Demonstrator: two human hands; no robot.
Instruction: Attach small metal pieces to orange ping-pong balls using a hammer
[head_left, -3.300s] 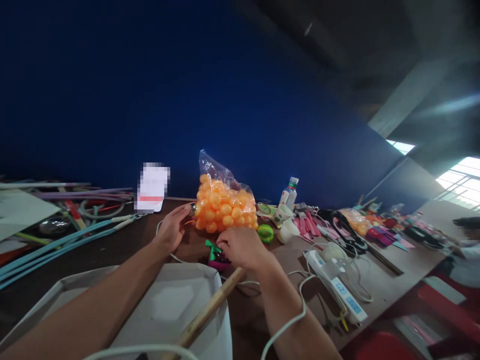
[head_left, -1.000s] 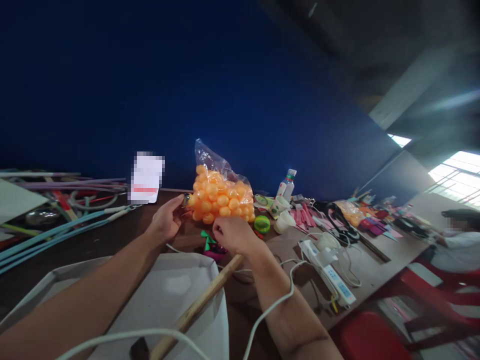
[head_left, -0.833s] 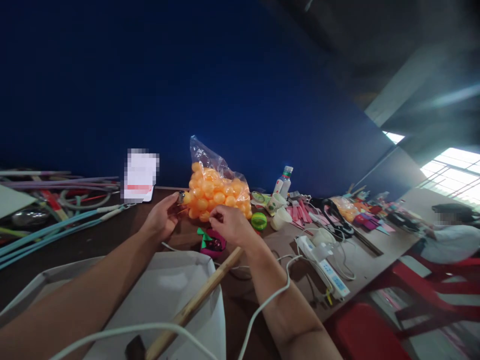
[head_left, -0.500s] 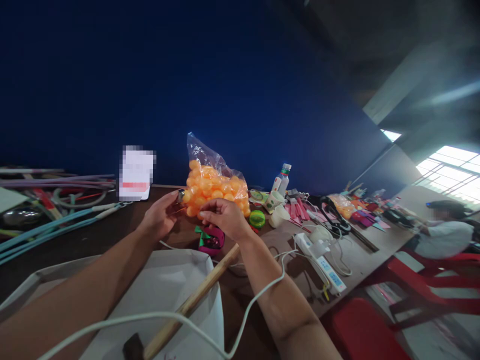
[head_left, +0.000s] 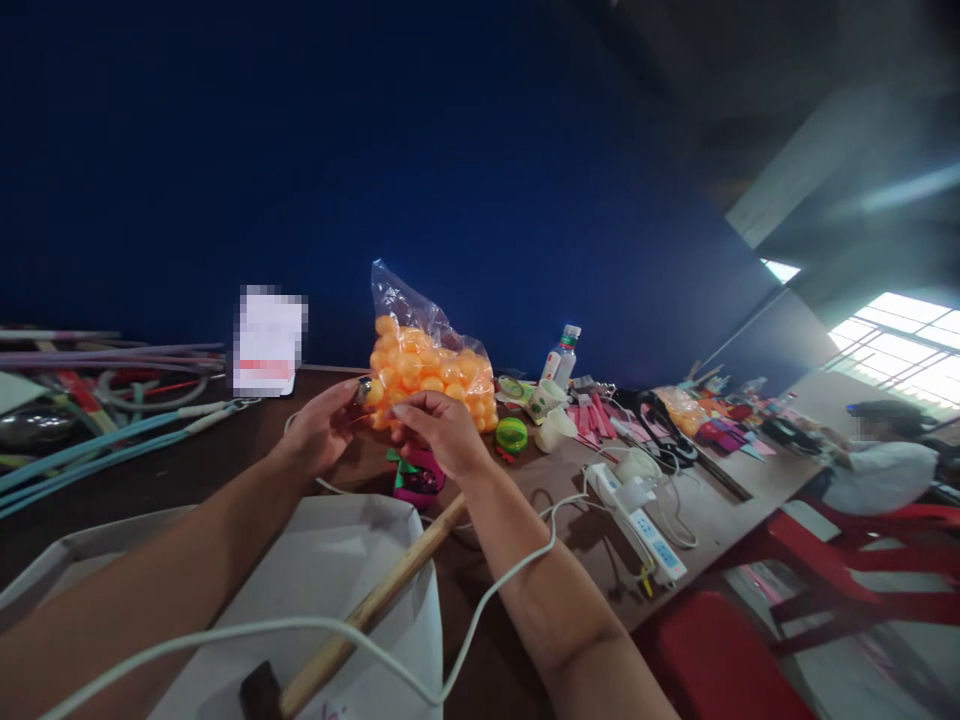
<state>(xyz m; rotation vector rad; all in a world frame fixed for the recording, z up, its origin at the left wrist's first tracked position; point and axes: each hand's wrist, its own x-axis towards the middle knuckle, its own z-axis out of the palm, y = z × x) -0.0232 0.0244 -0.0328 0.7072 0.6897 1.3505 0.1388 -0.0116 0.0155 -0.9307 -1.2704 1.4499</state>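
My left hand [head_left: 324, 428] is closed, with a small orange ball with a dark, shiny part [head_left: 365, 390] between thumb and fingertips. Close to its right, my right hand [head_left: 448, 435] has thumb and fingers pinched together; anything between them is too small to make out. Behind both hands, a clear plastic bag [head_left: 431, 365] full of orange balls stands on the table. Below the hands lies a purple-magenta pouch-like item [head_left: 421, 482] with a green piece on it. A striped green ball [head_left: 511, 435] sits right of the bag.
A white box-like container [head_left: 337, 540] stands in front, with a wooden-handled hammer [head_left: 397, 575] and a white cable [head_left: 292, 625] across it. At right are a power strip [head_left: 649, 535], bottle [head_left: 562, 358] and pink pieces [head_left: 592, 415]. Blue rods [head_left: 112, 450] lie left. A person [head_left: 877, 460] sits far right.
My right hand has moved slightly left, nearer my left hand and the small ball. The left hand still holds the ball; the view has shifted a little.
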